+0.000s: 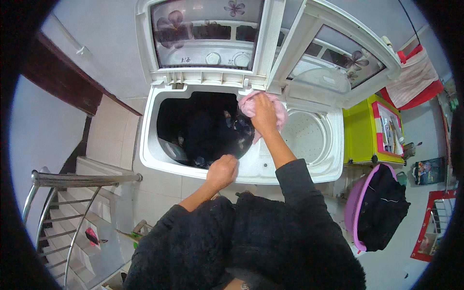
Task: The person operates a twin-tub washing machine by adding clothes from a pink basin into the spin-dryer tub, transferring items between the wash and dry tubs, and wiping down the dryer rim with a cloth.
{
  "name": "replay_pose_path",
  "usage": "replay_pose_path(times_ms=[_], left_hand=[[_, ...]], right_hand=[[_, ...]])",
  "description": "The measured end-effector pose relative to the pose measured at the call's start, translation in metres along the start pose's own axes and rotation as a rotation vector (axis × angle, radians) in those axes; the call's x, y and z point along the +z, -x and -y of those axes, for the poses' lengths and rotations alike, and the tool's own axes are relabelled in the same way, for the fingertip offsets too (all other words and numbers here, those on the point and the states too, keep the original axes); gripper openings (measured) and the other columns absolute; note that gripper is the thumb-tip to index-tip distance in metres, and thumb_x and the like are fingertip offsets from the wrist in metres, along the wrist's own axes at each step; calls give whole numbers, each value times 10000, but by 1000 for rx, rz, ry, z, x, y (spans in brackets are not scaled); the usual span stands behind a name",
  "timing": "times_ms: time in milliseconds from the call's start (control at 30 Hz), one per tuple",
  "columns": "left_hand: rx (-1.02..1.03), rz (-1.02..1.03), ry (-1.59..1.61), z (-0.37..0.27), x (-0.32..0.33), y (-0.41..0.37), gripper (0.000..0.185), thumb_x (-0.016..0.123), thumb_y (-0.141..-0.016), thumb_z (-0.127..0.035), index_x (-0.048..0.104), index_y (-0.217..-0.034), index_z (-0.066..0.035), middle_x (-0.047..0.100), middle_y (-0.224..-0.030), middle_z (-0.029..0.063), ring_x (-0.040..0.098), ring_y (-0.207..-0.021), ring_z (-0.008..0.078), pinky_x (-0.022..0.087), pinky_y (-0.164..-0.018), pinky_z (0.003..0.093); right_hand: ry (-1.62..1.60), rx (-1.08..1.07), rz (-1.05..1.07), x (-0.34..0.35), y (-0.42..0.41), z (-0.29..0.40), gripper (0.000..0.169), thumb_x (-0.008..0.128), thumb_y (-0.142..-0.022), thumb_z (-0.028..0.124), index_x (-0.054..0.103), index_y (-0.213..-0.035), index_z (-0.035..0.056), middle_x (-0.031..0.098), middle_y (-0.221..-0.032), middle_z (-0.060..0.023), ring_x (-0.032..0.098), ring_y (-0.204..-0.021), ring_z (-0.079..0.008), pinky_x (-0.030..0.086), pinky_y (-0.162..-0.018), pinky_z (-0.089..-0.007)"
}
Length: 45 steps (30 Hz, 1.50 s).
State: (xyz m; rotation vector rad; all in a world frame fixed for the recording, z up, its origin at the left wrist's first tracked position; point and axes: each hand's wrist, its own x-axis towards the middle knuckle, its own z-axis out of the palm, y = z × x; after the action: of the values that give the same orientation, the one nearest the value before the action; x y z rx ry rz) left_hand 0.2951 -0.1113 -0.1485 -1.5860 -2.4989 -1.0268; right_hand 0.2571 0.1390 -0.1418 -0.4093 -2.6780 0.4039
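Note:
A white twin-tub washing machine (214, 174) stands before me with both lids raised. My right hand (264, 112) presses down with its fingers around a bunched pink cloth (247, 104), on the panel between the two tubs. Dark water or dark laundry fills the large wash tub (195, 123) on the left; which of the two I cannot tell. My left hand (223, 170) is curled at the front rim of that tub, its fingertips hidden. To the right of the cloth lies the round spin tub (306, 136) with a perforated pale cover.
Right of the machine stands a yellow-green cabinet (359, 134). Below it is a purple basin (352, 214) heaped with dark clothes (384, 210). A red-and-white cloth (415, 78) hangs at upper right. A metal stair railing (87, 178) and steps are on the left.

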Motion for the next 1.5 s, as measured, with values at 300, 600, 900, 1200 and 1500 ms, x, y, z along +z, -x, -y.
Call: replay_pose_path(times_ms=[300,600,900,1200,1500], left_hand=[[-27,17,39,5,-3,3,75,596,-782,-112,578,-816,-47,574,-830,124,579,-801,319,496,-673,429],[-35,125,4,6,0,3,132,605,-803,-109,605,-904,-23,616,-928,120,605,-863,309,518,-719,407],[-18,80,29,4,-5,1,103,602,-802,-103,599,-874,-28,613,-904,124,604,-836,311,514,-695,403],[-35,74,-4,2,-5,3,119,613,-771,-100,603,-863,-26,607,-918,130,602,-847,307,520,-695,402],[-13,17,19,1,-5,5,102,622,-744,-101,581,-803,-28,564,-837,124,589,-806,306,509,-663,406]], right_hand=[[-87,13,112,-34,-12,1,507,603,-699,32,539,-1202,37,527,-1283,-151,472,-1222,-324,365,-1037,-401],[-127,182,-185,-34,8,-35,401,586,-683,-28,595,-1079,35,580,-1129,-154,517,-1070,-363,426,-915,-425],[163,29,-182,-22,-18,-29,358,587,-690,-12,581,-1048,-12,554,-1126,-179,495,-1130,-359,399,-960,-438],[-199,-146,-253,-43,-25,24,458,545,-699,-75,588,-1142,38,573,-1167,-147,515,-1132,-333,407,-977,-397],[138,-123,12,-4,-53,12,380,570,-770,101,529,-1132,-4,550,-1150,-174,485,-1153,-326,355,-1030,-426]])
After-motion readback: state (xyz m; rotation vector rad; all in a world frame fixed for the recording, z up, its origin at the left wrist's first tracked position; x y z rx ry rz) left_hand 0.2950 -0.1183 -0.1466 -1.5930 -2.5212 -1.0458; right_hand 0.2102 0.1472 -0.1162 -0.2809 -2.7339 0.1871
